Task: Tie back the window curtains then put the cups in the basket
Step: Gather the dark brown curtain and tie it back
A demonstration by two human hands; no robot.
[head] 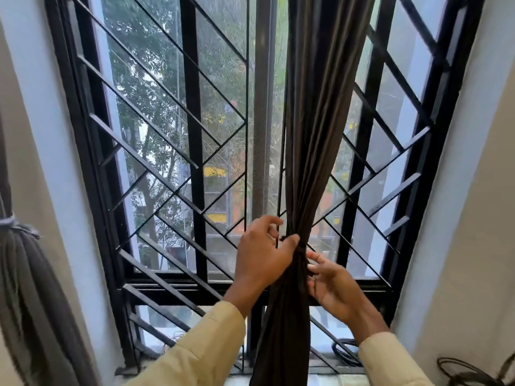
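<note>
A dark brown curtain (315,135) hangs in front of the barred window, gathered into a narrow bunch at about sill height. My left hand (262,254) grips the bunch from the left, thumb pressed on a dark tie band (301,247) wrapped around it. My right hand (331,285) pinches the band's end on the right side of the bunch. A second curtain (25,288) at the far left edge is bound with a grey tie (11,222). No cups or basket are in view.
The window has a black metal grille (195,162) with diagonal bars and a mesh screen behind it. White wall reveals flank it. Black cables (345,352) lie on the sill at the lower right, and a dark wire object (468,371) sits in the bottom right corner.
</note>
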